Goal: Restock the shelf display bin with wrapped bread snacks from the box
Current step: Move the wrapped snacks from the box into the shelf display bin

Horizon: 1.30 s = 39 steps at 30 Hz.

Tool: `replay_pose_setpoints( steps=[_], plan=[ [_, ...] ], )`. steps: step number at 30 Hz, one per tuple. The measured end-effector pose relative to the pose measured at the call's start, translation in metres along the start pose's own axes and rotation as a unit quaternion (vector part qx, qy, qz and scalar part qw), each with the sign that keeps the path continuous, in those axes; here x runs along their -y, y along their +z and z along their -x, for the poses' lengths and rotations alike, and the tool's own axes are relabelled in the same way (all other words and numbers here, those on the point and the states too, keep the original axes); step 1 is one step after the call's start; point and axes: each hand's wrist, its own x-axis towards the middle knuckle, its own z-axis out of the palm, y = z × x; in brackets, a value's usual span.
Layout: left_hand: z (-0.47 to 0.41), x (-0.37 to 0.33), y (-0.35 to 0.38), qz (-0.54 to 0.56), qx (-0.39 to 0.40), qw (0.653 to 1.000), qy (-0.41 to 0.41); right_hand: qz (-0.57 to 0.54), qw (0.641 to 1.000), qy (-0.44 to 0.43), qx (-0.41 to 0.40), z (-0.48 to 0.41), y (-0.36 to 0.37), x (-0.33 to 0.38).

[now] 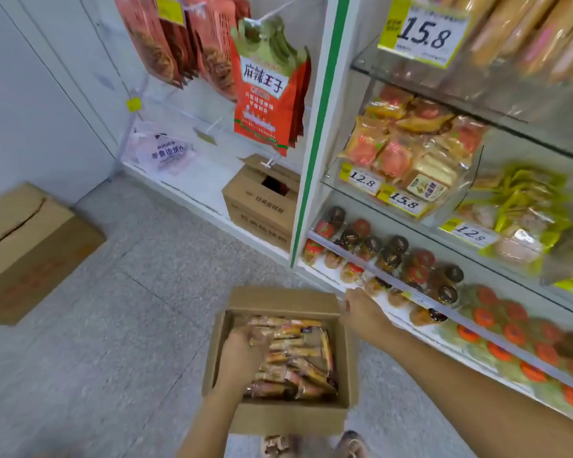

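Observation:
An open cardboard box [288, 419] sits on the floor below me, filled with several wrapped bread snacks [298, 357] in orange and clear wrappers. My left hand [242, 353] is down inside the box on the left of the pile, its fingers blurred over the snacks; whether it holds one I cannot tell. My right hand [361, 312] hovers at the box's far right corner, holding nothing, beside the lowest shelf. The clear shelf display bin [450, 201] with similar wrapped breads stands on the middle shelf to the upper right.
Price tags 12.8 and 15.8 [402, 201] front the bin. Cup cakes [391, 256] fill the lowest shelf. A second carton [262, 206] stands under hanging red snack bags [265, 90]. Another closed carton [24, 249] lies on the grey floor at left. My feet [351, 446] are below the box.

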Motion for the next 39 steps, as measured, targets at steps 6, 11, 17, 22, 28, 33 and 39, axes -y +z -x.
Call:
replay_pose_setpoints(
  steps=[6, 11, 17, 22, 28, 33, 39],
  plan=[
    [-0.042, 0.101, 0.071, -0.014, 0.021, 0.991, -0.132, 0.036, 0.996, 0.035, 0.075, -0.042, 0.11, -0.07],
    [-0.087, 0.186, 0.148, 0.002, 0.072, 0.979, -0.19, 0.043, 0.984, 0.052, 0.164, -0.09, 0.215, -0.139],
    [-0.135, 0.286, 0.247, -0.028, 0.096, 0.973, -0.21, 0.004, 0.973, 0.058, 0.223, -0.135, 0.329, -0.211],
    [-0.169, 0.319, 0.3, -0.055, 0.133, 0.971, -0.19, -0.001, 0.971, 0.038, 0.236, -0.172, 0.386, -0.243],
    [-0.197, 0.347, 0.36, -0.063, 0.19, 0.963, -0.18, -0.04, 0.965, 0.02, 0.26, -0.217, 0.446, -0.262],
    [-0.21, 0.359, 0.396, -0.104, 0.241, 0.951, -0.166, -0.029, 0.96, 0.043, 0.275, -0.233, 0.491, -0.279],
    [-0.221, 0.363, 0.407, -0.074, 0.232, 0.955, -0.171, 0.015, 0.968, 0.001, 0.249, -0.233, 0.507, -0.289]
  ],
)
